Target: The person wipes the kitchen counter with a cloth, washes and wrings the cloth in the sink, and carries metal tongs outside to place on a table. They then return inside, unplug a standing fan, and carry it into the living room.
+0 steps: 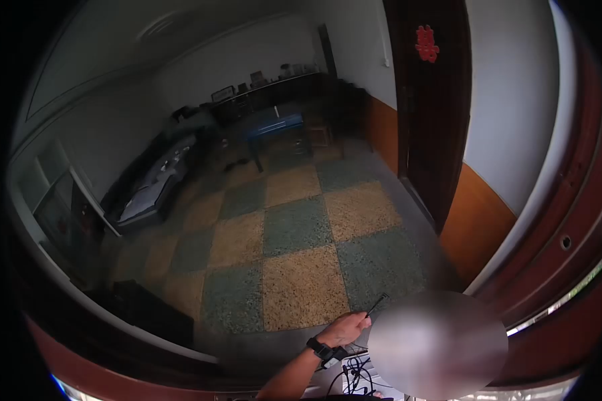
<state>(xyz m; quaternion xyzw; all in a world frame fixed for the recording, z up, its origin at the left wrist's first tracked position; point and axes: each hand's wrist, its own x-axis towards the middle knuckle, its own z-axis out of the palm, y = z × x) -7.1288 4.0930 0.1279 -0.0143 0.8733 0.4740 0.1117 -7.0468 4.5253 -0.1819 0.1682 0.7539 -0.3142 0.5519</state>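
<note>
My left hand (pixel 346 329), with a black watch (pixel 322 349) on its wrist, reaches in from the bottom edge. Its fingers are closed on a thin black stick-like object (pixel 379 303) that points up and to the right; its exact kind is too small to make out. Below the hand, tangled black cables (pixel 359 377) lie over something white with dark lines (pixel 346 385). Of my right hand, at most a small skin-toned patch shows at the bottom edge, and its fingers cannot be made out. A blurred oval hides the area right of my left hand.
A red-brown door (pixel 548 250) stands at the right, and a dark door (pixel 435 120) with a red paper cutout lies beyond it. Ahead is a green and yellow checkered floor (pixel 297 227). Further in are a blue table (pixel 277 125) and a long dark seat (pixel 150 187).
</note>
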